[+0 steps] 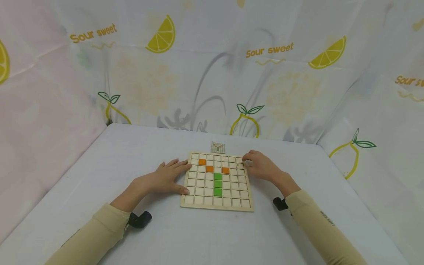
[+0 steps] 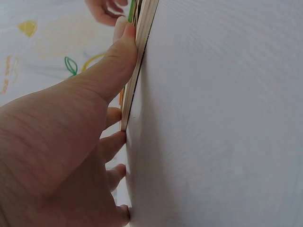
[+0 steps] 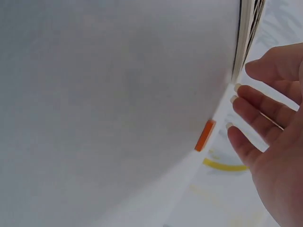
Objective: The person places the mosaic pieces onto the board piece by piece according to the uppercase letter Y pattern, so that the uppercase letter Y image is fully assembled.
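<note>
A wooden grid board [image 1: 216, 209] lies flat on the table in the head view. It holds three orange square tiles [image 1: 209, 169] and a column of three green square tiles [image 1: 217, 184]. My left hand [image 1: 169, 177] rests along the board's left edge, fingers spread and thumb touching the rim [image 2: 143, 35]. At the far right corner, my right hand [image 1: 261, 165] has loosely bent fingers, thumb close to the board's edge. No held thing shows in it. In the right wrist view, another orange tile [image 3: 205, 135] lies on the table beyond the right fingers [image 3: 244, 144], apart from them.
Behind the board lies a small card [image 1: 218, 147] printed with a coloured grid pattern. White cloth covers the table [image 1: 212, 239]. A curtain [image 1: 205, 55] printed with lemons stands at the back and sides. Black devices [image 1: 140, 220] are worn at both wrists.
</note>
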`<state>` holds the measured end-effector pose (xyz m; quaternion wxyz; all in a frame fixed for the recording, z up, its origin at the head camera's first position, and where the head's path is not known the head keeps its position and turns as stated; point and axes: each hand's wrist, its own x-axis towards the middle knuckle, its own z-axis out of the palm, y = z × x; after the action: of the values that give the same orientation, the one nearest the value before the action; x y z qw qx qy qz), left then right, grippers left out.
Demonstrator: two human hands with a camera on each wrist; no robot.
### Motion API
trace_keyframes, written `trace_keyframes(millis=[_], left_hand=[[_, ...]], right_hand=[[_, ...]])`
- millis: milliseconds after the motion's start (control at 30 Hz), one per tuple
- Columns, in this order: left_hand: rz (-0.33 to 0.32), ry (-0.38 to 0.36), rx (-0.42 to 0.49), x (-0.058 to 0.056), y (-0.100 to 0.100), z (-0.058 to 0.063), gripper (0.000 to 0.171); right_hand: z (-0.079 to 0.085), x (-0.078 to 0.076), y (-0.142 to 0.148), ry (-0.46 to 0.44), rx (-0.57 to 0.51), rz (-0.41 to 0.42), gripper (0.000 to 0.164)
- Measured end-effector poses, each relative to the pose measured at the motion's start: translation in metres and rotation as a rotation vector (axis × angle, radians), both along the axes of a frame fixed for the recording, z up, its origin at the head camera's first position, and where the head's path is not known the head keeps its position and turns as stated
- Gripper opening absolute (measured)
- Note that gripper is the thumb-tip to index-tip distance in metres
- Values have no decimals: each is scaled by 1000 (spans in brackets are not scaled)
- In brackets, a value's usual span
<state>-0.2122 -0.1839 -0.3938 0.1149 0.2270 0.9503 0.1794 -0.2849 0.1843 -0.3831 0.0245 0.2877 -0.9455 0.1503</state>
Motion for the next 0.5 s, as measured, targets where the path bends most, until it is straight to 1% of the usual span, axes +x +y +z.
trace_keyframes(millis=[133, 233, 500], left_hand=[[0, -1, -3, 0, 0, 0, 99], [-3, -2, 0, 0, 0, 1, 99], [-16, 2, 17, 3, 2, 6, 98]], right_hand=[[0, -1, 9, -3, 7, -14, 33], [0, -3, 16, -1, 16, -27, 33], [4, -3, 28, -26, 22, -85, 24]])
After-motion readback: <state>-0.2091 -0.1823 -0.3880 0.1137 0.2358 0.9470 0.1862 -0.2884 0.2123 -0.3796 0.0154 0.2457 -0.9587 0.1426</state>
